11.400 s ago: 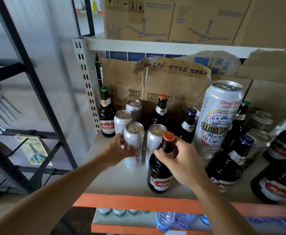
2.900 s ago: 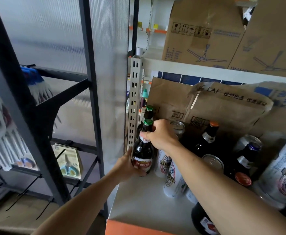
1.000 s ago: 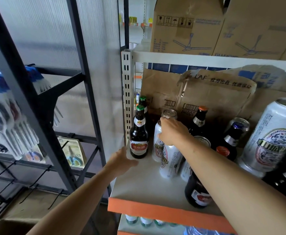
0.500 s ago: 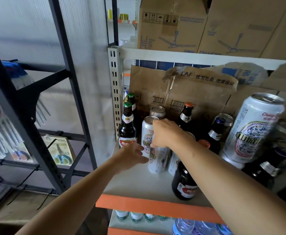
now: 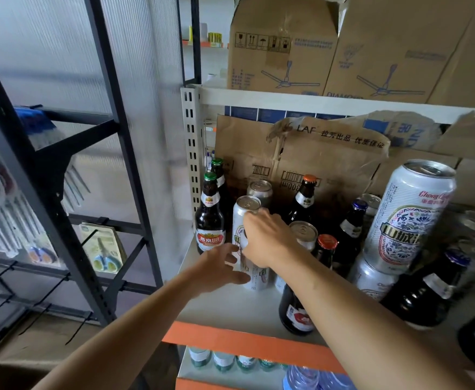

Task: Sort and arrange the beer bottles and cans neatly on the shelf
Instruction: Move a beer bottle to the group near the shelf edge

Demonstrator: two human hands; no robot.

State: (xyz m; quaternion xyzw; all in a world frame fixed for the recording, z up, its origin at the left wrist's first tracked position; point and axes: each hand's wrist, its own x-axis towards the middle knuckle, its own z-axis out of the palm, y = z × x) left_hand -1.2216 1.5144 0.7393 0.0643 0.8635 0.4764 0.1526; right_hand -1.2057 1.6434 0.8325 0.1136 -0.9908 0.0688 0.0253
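Bottle [image 5: 209, 218] now let go, standing at far L of shelf [image 5: 230, 308] by post [image 5: 192, 153]. R hand [image 5: 267, 237] shifted to front can [image 5: 256, 275] just R of it, fingers wrapped over top. L hand [image 5: 219, 267] moved in at can's side, fingers loose. Prob. cans row next.

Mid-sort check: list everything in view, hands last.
Green-capped brown glass beer bottles: two, back left corner.
Orange-capped brown glass bottles: two, one at back, one near front edge.
Blue-capped dark glass bottles: at least two, right side.
Slim silver cans: at least four, centre-left cluster.
Large silver can: one, right, atop another can.
Brown cardboard boxes: several, top shelf and behind drinks.
White metal shelf: one, orange front edge.
Black metal rack: one, left, holding scissors packs.
Right hand: fingers grip front slim silver can.
Left hand: open, beside it.
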